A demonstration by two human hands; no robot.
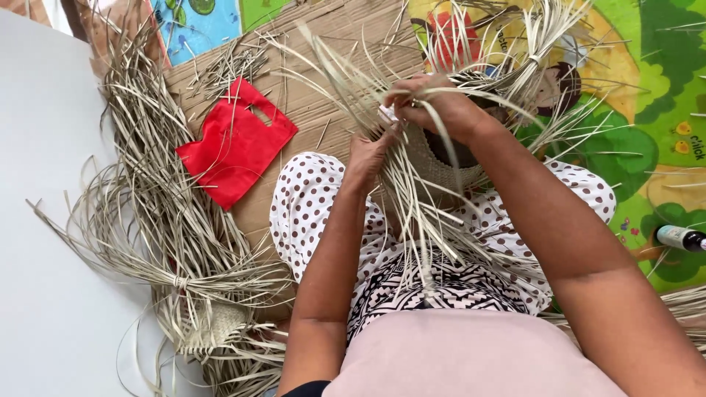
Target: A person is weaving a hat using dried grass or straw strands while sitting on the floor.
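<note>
A half-woven straw piece (441,165) rests on my lap, over the white cloth with brown dots (305,209). Long pale loose strips (423,235) hang from it toward my body and fan out behind it. My right hand (434,106) is closed on a few strips at the top edge of the weave. My left hand (368,154) pinches strips at the left side of the woven part, just below the right hand. The weave's centre is partly hidden by both hands.
A red bag with a handle hole (235,143) lies on brown cardboard (323,95). A heap of dry straw strips (162,220) with a small woven piece (213,327) lies at left. A colourful play mat (647,95) is at right, with a dark bottle (680,237).
</note>
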